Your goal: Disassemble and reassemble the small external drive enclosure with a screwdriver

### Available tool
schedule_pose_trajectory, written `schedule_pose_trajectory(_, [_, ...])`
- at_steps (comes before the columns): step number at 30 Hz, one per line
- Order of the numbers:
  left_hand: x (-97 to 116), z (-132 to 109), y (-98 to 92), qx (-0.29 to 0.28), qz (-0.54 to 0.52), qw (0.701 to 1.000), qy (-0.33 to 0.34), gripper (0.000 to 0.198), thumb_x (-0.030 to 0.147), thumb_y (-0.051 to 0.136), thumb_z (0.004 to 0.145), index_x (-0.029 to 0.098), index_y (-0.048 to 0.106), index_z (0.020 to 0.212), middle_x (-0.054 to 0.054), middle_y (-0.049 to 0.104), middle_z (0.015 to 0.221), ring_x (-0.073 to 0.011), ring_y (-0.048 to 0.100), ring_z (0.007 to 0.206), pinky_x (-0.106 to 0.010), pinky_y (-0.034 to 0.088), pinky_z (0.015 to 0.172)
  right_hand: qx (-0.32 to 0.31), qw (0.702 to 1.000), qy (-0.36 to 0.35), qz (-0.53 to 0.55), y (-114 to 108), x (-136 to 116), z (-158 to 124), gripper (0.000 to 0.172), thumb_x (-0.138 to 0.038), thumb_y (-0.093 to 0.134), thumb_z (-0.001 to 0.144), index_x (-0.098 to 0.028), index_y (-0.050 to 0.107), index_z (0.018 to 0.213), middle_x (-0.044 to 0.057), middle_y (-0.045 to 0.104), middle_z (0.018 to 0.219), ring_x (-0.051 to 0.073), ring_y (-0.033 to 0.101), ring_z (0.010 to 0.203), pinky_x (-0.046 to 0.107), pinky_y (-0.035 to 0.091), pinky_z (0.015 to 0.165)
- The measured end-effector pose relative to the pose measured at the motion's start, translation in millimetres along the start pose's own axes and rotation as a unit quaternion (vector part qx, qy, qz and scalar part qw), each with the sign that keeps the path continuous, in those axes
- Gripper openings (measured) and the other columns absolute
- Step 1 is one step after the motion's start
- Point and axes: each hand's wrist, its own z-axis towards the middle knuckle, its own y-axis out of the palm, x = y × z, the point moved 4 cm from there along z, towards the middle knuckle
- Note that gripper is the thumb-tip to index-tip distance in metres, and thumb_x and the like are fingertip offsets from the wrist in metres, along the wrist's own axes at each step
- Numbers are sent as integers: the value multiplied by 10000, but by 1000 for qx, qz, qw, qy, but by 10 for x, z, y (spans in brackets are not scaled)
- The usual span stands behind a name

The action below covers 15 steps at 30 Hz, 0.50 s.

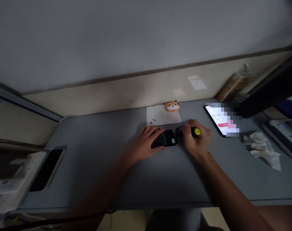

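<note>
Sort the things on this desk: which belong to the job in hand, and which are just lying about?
Likely part of the job:
device with exposed circuit board, under the left hand
yellow-ended tool, in the right hand
dark bits, on the white sheet

Apparently just lying about:
orange animal-faced case
lit phone
dark-screened phone
crumpled tissue

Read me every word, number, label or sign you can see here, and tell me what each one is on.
"00:46:" on the lit phone; the digits after it are cut off by pixelation, and its other text is too small or blurred to read.
Carton: print present, too blurred to read.
White sticker on the dark device: too small to read.
</note>
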Motion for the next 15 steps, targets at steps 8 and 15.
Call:
schedule_pose_trajectory(8, [42, 10, -31, 9, 14, 1000, 10, 528, 458, 618, 991, 219, 528, 1453, -115, 595, 1422, -283, 530, 1326, -456, 419, 1132, 22, 1000, -4, -6, -47, 31, 6, 276, -241, 567, 900, -236, 443, 653, -56, 478, 527, 110, 428, 469, 264, 335, 496])
schedule_pose_trajectory(15, [44, 16, -70, 16, 14, 1000, 6, 510, 448, 611, 993, 225, 529, 1443, -111, 604, 1405, -281, 540, 1313, -458, 430, 1120, 12, 1000, -10, -22, -31, -9, 34, 285, -269, 546, 913, -238, 434, 652, -52, 484, 514, 108, 433, 450, 258, 335, 480])
